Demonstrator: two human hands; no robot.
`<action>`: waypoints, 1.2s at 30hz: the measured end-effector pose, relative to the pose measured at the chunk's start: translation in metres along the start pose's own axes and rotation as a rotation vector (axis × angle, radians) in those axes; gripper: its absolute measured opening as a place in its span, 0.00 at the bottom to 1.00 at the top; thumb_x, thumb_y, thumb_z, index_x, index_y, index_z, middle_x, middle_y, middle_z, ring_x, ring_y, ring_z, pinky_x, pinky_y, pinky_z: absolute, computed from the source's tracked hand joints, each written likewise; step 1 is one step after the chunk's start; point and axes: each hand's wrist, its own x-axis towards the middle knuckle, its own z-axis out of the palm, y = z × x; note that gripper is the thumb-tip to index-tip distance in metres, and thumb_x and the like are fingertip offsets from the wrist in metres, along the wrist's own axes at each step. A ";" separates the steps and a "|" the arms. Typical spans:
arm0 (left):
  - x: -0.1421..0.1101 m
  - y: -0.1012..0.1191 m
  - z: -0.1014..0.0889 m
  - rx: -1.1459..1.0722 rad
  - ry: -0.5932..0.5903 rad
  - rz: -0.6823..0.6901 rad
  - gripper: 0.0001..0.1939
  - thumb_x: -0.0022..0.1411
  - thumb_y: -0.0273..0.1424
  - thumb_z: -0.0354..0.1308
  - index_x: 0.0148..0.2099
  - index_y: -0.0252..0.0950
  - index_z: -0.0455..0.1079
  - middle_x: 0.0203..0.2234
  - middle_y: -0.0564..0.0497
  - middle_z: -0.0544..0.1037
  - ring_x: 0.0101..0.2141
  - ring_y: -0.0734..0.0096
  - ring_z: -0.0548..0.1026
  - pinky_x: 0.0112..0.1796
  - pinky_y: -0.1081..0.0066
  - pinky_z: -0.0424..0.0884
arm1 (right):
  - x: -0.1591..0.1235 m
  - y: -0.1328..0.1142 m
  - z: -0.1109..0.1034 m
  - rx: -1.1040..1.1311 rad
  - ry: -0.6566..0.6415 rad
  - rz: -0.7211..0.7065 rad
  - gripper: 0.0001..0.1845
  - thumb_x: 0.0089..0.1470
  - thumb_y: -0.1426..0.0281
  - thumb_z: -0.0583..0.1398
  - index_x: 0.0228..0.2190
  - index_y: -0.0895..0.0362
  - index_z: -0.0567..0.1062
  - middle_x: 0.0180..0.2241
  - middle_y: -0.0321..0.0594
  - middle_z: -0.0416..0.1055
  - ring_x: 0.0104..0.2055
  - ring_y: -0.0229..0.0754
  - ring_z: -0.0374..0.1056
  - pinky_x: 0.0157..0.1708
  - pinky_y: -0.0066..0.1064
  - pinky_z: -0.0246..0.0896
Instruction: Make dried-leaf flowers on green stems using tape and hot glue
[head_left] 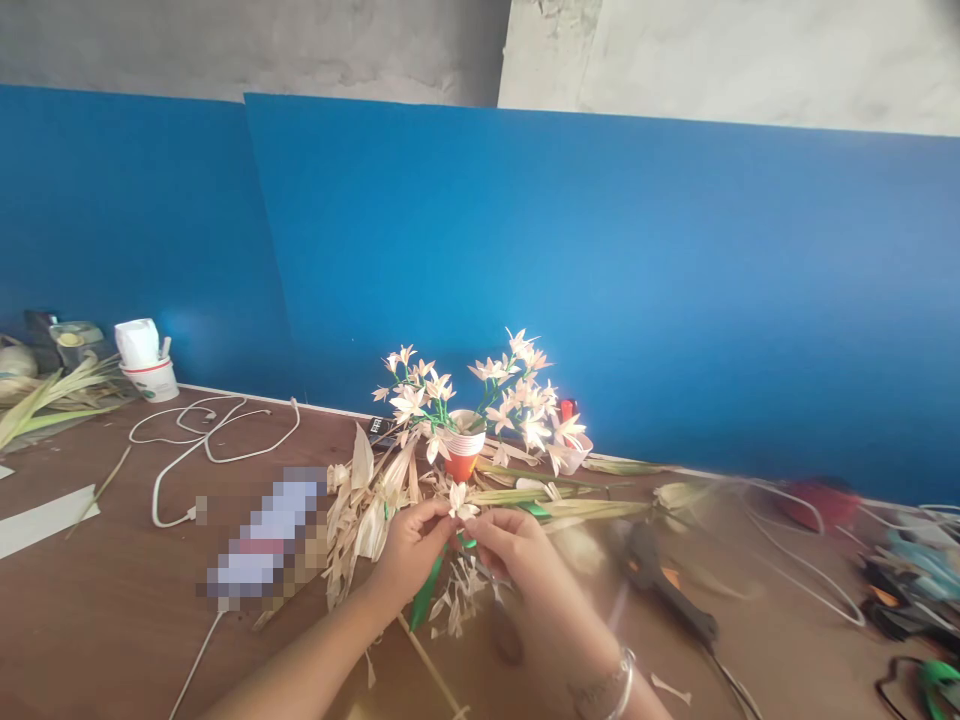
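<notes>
Over the middle of the table, my left hand [412,548] pinches a small cream flower [460,500] that looks made of dried corn husk. The fingertips of my right hand [517,545] are closed at the base of the same flower, from the right. A green strip [427,592] hangs beneath my hands. Dried husk pieces [367,515] are heaped beside my left hand, and small husk scraps [459,597] lie below the flower. Partly hidden under my right hand is a pair of scissors [505,625]. Just behind, an orange-and-white cup [463,458] holds several similar flowers [525,390] on green stems.
A glue gun [667,585] lies to the right with its cord trailing forward. On the left are a blurred-out phone [262,540], a white cable [214,440] and a white cup [150,380]. A blue panel [525,250] stands behind the table [97,620].
</notes>
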 end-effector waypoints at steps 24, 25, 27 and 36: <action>-0.003 -0.002 0.002 0.119 0.042 0.119 0.10 0.57 0.34 0.54 0.29 0.35 0.72 0.22 0.51 0.75 0.25 0.69 0.72 0.28 0.73 0.68 | -0.006 0.027 0.011 -1.036 0.301 -0.785 0.10 0.54 0.75 0.54 0.26 0.55 0.73 0.23 0.39 0.71 0.25 0.40 0.66 0.27 0.29 0.51; -0.002 -0.003 0.002 0.116 0.038 0.128 0.10 0.57 0.34 0.54 0.28 0.35 0.72 0.21 0.51 0.75 0.25 0.69 0.72 0.28 0.73 0.67 | -0.006 0.027 0.010 -1.068 0.275 -0.817 0.11 0.54 0.75 0.53 0.25 0.55 0.73 0.22 0.39 0.71 0.25 0.40 0.66 0.27 0.29 0.50; -0.002 -0.003 0.001 0.095 0.026 0.134 0.10 0.57 0.33 0.54 0.27 0.35 0.71 0.21 0.52 0.73 0.25 0.70 0.71 0.28 0.73 0.66 | -0.007 0.028 0.009 -1.079 0.229 -0.859 0.10 0.54 0.75 0.53 0.27 0.55 0.72 0.23 0.38 0.71 0.25 0.40 0.65 0.28 0.30 0.51; -0.005 -0.006 0.001 -0.015 -0.129 0.018 0.08 0.57 0.32 0.54 0.33 0.35 0.73 0.22 0.52 0.74 0.24 0.70 0.71 0.27 0.73 0.66 | -0.006 0.000 -0.001 -0.301 0.257 -0.343 0.11 0.54 0.63 0.54 0.32 0.57 0.72 0.24 0.37 0.68 0.25 0.39 0.62 0.24 0.28 0.55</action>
